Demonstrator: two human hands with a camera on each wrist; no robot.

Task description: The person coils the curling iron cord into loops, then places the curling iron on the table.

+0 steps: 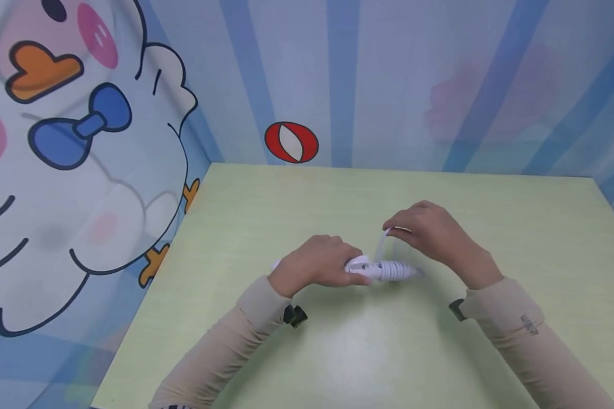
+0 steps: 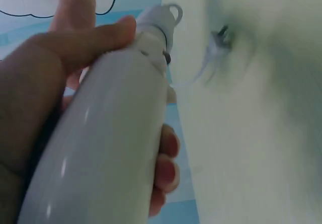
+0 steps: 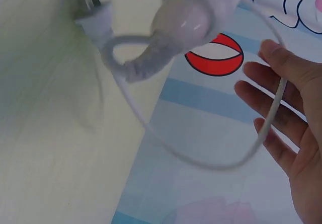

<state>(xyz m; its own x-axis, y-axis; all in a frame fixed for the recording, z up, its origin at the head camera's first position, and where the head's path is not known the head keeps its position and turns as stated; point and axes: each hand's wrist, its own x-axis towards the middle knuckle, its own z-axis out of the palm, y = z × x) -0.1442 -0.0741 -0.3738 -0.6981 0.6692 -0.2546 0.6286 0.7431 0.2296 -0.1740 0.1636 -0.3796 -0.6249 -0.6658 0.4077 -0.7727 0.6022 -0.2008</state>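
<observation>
My left hand [image 1: 319, 261] grips a white corded appliance with a smooth, tapered body [image 2: 103, 138]; its exact kind is not clear. In the left wrist view the thumb lies along its top, and a grey end piece [image 2: 156, 22] with a small loop is at the far tip. White cord [image 1: 395, 271] is wound in coils about the end towards the right. My right hand [image 1: 430, 233] holds a raised loop of the cord [image 3: 221, 167] between thumb and fingers, above the coils. A two-prong plug [image 3: 95, 15] dangles over the table and looks blurred.
Both hands work above a pale yellow-green table [image 1: 297, 204]. Behind it stands a striped blue wall [image 1: 389, 85] with a printed red ball [image 1: 291, 142]. A cartoon bird is printed on the left wall [image 1: 133, 199]. Wrist straps with dark fittings [image 1: 295, 315] sit at the sleeves.
</observation>
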